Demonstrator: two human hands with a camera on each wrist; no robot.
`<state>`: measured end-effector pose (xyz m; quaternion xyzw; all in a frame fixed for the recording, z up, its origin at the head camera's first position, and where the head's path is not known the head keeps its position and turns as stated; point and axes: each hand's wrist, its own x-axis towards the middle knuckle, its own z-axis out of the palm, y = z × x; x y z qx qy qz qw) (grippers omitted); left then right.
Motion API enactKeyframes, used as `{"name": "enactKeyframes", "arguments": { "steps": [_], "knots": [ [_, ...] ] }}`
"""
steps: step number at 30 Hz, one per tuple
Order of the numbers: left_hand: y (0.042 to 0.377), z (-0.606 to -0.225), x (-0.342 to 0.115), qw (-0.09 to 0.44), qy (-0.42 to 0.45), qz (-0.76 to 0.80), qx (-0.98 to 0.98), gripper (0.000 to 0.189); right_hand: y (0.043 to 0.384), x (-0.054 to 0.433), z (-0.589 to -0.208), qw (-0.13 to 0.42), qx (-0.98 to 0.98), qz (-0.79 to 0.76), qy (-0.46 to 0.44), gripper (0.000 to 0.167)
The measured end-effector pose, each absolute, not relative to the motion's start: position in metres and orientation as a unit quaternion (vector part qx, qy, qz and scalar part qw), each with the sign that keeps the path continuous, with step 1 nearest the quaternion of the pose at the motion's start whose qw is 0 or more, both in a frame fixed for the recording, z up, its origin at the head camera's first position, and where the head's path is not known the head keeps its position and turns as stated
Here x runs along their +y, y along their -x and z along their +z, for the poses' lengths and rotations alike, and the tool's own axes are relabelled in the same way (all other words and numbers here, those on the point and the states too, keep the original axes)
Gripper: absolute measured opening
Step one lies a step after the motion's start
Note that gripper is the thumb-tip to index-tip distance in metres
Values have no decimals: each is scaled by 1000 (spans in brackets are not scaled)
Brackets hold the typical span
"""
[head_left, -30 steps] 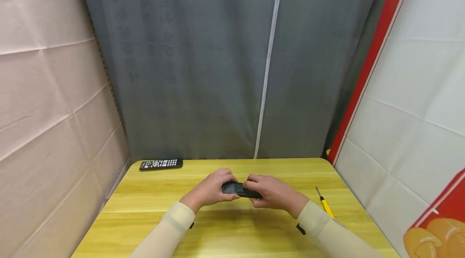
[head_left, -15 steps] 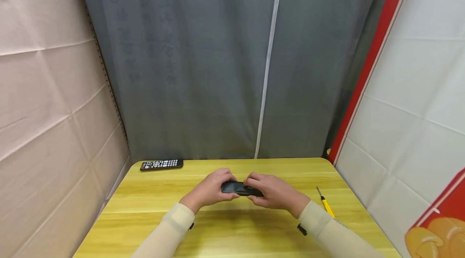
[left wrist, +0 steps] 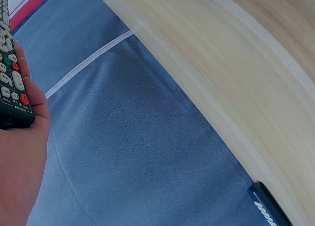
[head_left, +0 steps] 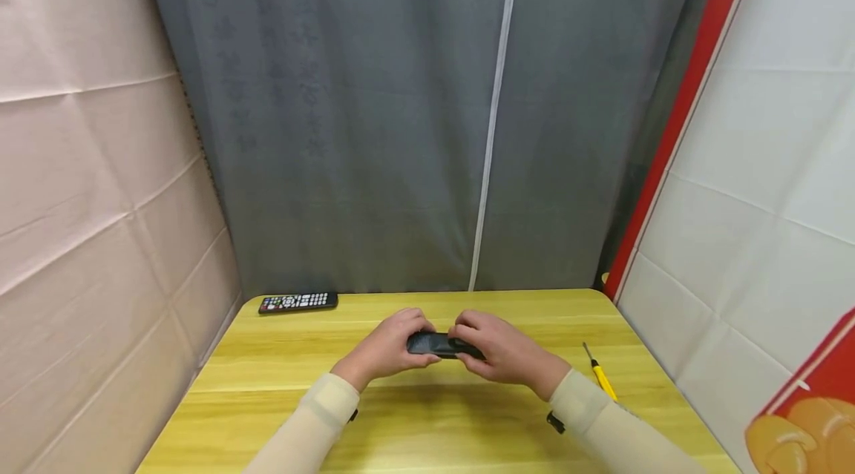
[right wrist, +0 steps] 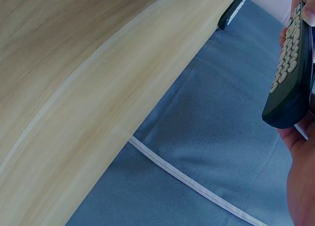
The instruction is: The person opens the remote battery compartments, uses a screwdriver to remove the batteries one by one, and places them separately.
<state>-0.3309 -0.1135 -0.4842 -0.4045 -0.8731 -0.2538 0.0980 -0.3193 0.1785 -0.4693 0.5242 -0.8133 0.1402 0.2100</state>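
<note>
Both hands hold a black remote control (head_left: 426,344) above the middle of the table, its back towards the head view. My left hand (head_left: 390,349) grips one end, with the thumb along the near edge. At the other end, my right hand (head_left: 504,351) has curled fingers over the back and its thumb below. A dark piece, perhaps the battery cover (head_left: 465,347), shows under the right fingers; whether it is loose I cannot tell. In the left wrist view the button side of the remote control (left wrist: 11,83) is visible; light buttons also show on the remote control (right wrist: 288,73) in the right wrist view.
A second black remote control (head_left: 297,302) lies face up at the table's far left corner. A yellow-handled screwdriver (head_left: 603,381) lies on the right of the wooden table (head_left: 427,429). A grey curtain (head_left: 367,125) hangs behind; pale cloth walls flank the sides.
The right fingers have shifted slightly along the remote's back, and the dark piece beneath them looks slightly raised. The left hand stays in place.
</note>
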Motion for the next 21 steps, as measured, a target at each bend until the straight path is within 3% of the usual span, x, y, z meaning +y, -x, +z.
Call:
{"name": "enactKeyframes", "arguments": {
  "steps": [14,21],
  "knots": [
    [332,-486,-113,98,402,-255,-874,35,321,178,-470,254,-793,118,-541,20],
    [331,-485,-114,97,399,-257,-875,35,319,176,-466,249,-796,113,-540,20]
  ]
}}
